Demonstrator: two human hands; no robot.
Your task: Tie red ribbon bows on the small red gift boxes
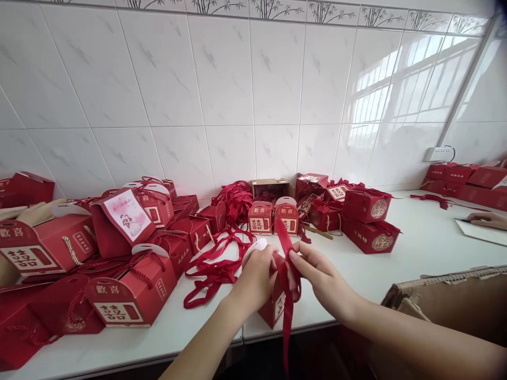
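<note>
A small red gift box point(274, 309) sits at the front edge of the white counter point(415, 248), between my two hands. My left hand point(256, 277) is closed around the box's top and a red ribbon point(287, 295). My right hand point(317, 274) pinches the same ribbon, which loops up above the box and hangs down past the counter edge. Both hands touch the ribbon just above the box.
Several red gift boxes point(130, 295) are piled at the left, more stand at the back point(366, 219) by the tiled wall. Loose red ribbons point(216, 269) lie in the middle. A cardboard box point(451, 301) is at the right. Other people's hands show at far left point(37, 211) and far right point(487, 219).
</note>
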